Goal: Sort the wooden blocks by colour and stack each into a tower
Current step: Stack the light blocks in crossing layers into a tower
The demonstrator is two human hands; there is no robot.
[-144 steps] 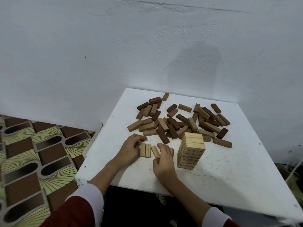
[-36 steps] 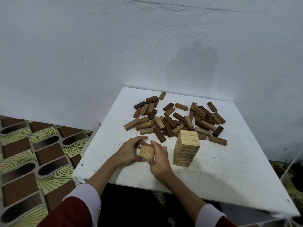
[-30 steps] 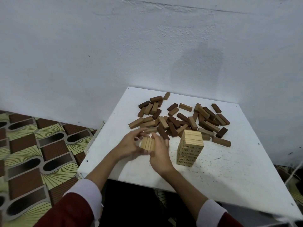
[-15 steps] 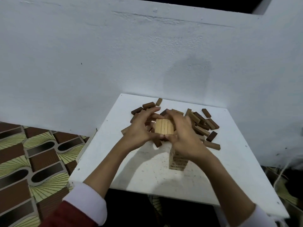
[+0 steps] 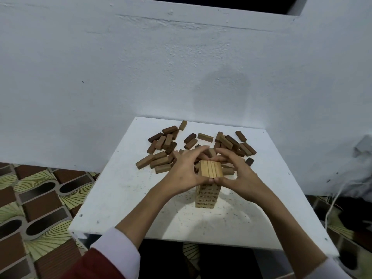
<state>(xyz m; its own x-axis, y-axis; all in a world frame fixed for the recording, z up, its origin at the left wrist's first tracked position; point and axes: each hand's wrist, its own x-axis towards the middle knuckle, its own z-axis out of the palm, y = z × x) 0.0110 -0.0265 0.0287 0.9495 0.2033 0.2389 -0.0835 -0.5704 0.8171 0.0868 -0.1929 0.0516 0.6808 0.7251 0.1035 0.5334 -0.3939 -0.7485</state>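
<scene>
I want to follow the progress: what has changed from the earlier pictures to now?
The three light blocks, gathered flat on the table earlier, were lifted together by the left hand and right hand onto the light tower. Both hands still grip them. The brown pile stayed in place.

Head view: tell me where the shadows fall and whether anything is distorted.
Head view: light comes from behind the person, so a soft head shadow sits on the wall; arm shadows fall on the white table beneath both hands; the wide lens bows the table edges; the light tower stays sharp.
</scene>
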